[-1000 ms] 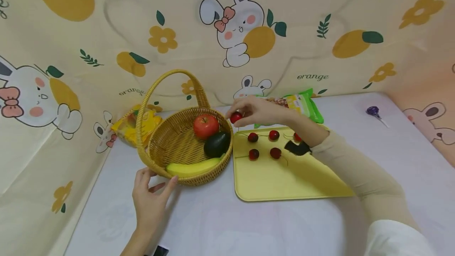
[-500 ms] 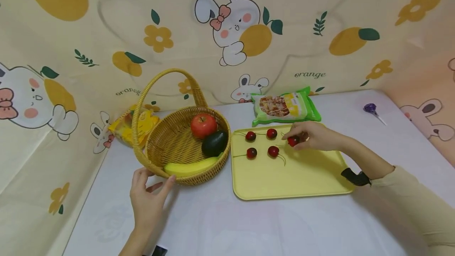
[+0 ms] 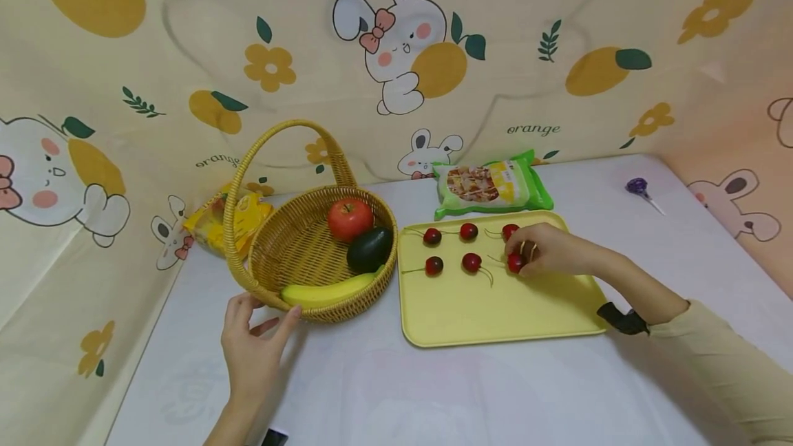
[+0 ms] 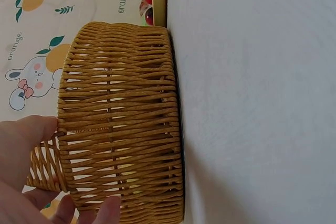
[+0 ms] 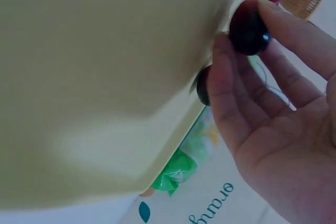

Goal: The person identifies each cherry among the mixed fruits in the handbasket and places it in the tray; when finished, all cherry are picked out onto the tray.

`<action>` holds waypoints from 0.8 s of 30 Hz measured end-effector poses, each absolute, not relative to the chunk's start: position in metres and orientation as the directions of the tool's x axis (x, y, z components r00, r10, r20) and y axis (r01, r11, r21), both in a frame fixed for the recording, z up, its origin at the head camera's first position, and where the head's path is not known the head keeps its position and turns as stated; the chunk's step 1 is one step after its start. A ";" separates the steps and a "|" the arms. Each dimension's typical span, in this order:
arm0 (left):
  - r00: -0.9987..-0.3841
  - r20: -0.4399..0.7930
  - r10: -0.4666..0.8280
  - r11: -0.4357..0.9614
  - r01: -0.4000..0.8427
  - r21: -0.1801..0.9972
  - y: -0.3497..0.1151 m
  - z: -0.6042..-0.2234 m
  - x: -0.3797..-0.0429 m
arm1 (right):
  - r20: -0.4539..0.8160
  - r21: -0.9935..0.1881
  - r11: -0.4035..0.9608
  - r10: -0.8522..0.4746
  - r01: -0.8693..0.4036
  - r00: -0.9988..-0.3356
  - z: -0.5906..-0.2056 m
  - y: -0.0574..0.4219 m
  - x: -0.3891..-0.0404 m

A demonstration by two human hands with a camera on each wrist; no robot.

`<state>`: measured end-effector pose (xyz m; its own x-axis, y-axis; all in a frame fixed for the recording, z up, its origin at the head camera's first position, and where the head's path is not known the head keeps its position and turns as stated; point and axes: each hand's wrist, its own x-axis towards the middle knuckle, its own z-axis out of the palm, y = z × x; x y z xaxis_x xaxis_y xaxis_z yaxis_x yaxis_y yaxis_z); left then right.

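Observation:
My left hand [image 3: 252, 349] holds the rim of the wicker basket [image 3: 365, 305] at its front left, near the foot of the arched handle. Inside the basket are a red apple [image 3: 350, 219], a dark green avocado [image 3: 369, 250] and a yellow banana [image 3: 331, 292]. Over the yellow tray [image 3: 471, 322], my right hand [image 3: 553, 250] pinches a dark red cherry [image 5: 249, 27] between thumb and fingers, low at the right end of the front row. Several other cherries with stems lie on the tray in two rows, one cherry [image 3: 511, 231] just behind my fingers.
A green snack bag [image 3: 489, 186] lies behind the tray against the printed cloth backdrop. Behind the basket's left side is a yellow bag [image 3: 213, 222]. A purple-wrapped lollipop [image 3: 637, 186] lies at the back right of the white table [image 3: 458, 398].
My right hand has carried the cherry rightward from beside the basket's rim, then slightly toward me, down to the tray's front row. My left hand has kept its hold on the basket.

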<state>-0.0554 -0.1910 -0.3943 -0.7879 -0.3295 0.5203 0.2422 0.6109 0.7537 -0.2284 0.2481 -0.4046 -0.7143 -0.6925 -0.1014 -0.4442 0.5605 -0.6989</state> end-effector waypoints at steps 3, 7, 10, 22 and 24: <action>-0.790 0.516 -0.332 0.608 0.239 0.757 -0.191 -0.393 -0.055 | -0.110 -0.698 0.564 -0.693 -0.441 -0.712 -0.406 0.248 -0.227; -0.789 0.519 -0.330 0.608 0.243 0.756 -0.191 -0.393 -0.055 | -0.116 -0.684 0.576 -0.692 -0.448 -0.712 -0.407 0.248 -0.226; -0.788 0.519 -0.331 0.609 0.242 0.755 -0.191 -0.393 -0.055 | -0.120 -0.675 0.580 -0.696 -0.456 -0.709 -0.406 0.247 -0.226; -0.779 0.532 -0.332 0.614 0.250 0.749 -0.192 -0.396 -0.056 | 0.157 -0.424 0.670 -0.608 -0.609 -0.778 -0.377 0.226 -0.216; -0.778 0.531 -0.335 0.613 0.248 0.750 -0.194 -0.400 -0.058 | 0.240 -0.320 0.707 -0.583 -0.630 -0.776 -0.376 0.215 -0.212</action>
<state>-0.0575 -0.1940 -0.4004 -0.7785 -0.3346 0.5311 0.2479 0.6135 0.7498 -0.2122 0.2146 -0.3759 -0.7763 -0.5829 0.2399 -0.6301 0.7074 -0.3203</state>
